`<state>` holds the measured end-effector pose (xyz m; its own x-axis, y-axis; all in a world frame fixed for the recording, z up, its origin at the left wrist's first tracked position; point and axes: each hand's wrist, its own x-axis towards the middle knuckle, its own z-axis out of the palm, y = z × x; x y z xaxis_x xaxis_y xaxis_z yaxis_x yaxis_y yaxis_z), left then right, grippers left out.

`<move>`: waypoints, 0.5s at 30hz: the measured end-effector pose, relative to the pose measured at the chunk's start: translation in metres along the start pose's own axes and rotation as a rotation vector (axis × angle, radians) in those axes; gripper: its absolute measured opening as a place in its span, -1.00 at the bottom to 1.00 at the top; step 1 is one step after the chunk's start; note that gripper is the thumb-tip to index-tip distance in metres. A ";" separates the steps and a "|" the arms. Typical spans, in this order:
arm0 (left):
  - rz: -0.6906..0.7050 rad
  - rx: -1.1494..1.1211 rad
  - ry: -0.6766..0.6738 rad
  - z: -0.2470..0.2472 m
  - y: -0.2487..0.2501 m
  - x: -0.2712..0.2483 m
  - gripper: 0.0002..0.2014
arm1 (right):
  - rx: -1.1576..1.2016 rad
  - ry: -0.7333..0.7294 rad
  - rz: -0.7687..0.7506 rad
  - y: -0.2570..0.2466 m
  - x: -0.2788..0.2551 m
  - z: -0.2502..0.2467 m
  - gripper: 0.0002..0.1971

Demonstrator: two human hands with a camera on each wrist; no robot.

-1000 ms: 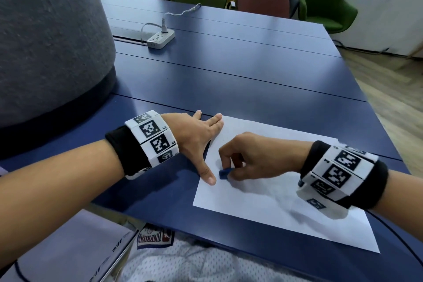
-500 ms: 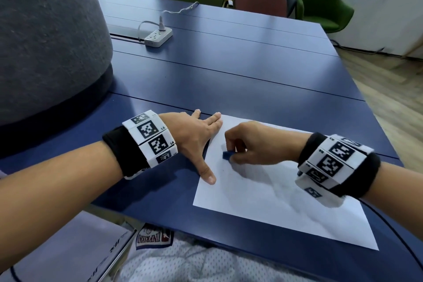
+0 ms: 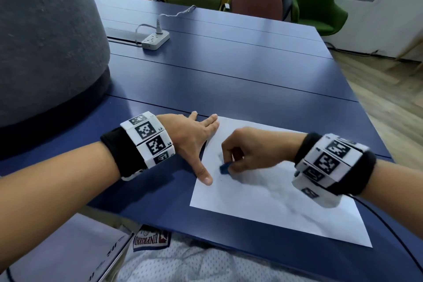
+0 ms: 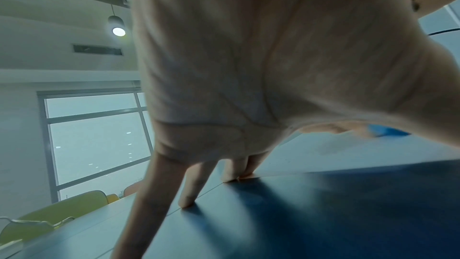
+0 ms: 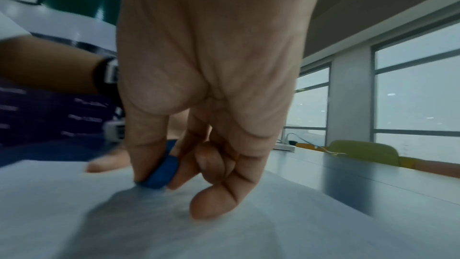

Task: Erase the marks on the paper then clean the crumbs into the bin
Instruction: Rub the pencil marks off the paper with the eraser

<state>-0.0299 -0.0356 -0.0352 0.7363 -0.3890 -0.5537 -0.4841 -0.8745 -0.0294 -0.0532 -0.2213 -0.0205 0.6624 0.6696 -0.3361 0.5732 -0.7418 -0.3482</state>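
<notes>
A person's right hand point(image 3: 254, 150) pinches a small blue rubber eraser point(image 3: 224, 169) between thumb and forefinger and presses its end against a white sheet of paper point(image 3: 286, 208) lying on a dark blue counter point(image 3: 229, 80), while the left hand point(image 3: 194, 137), fingers spread and straight, pins the sheet's left edge flat. Faint pencil marks show on the paper just beside the eraser; no crumbs or bin can be made out. Done well, the rubbing likely calls for short strokes running away from the bracing thumb point(image 3: 204, 176), with firm downward pressure from the left hand, so the thin sheet neither creases nor slides; the grip low on the eraser, seen in the right wrist view point(image 5: 161, 172), should help control it.
</notes>
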 end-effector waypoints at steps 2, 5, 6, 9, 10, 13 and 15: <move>0.006 0.001 0.005 0.001 -0.002 0.001 0.53 | -0.040 0.084 0.053 0.011 0.013 -0.011 -0.82; 0.009 0.013 0.010 0.002 -0.003 0.001 0.53 | -0.067 0.198 0.124 0.027 0.025 -0.023 -0.81; 0.010 0.017 0.011 0.002 -0.003 0.001 0.52 | -0.062 0.211 0.126 0.029 0.025 -0.023 -0.82; 0.020 0.020 0.015 0.001 -0.003 0.001 0.53 | -0.031 0.147 0.043 0.022 0.018 -0.014 -0.88; 0.019 0.021 0.011 0.001 -0.003 0.001 0.53 | -0.026 0.094 0.013 0.017 0.015 -0.011 -0.88; 0.015 0.045 0.014 0.000 -0.001 0.001 0.52 | -0.017 0.037 0.016 0.018 0.014 -0.011 -0.90; 0.026 0.072 0.033 0.001 0.002 0.000 0.51 | -0.020 0.131 0.075 0.030 0.018 -0.016 -0.93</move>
<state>-0.0314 -0.0368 -0.0356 0.7376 -0.4216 -0.5275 -0.5350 -0.8414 -0.0755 -0.0162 -0.2317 -0.0228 0.7601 0.6028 -0.2426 0.5286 -0.7908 -0.3086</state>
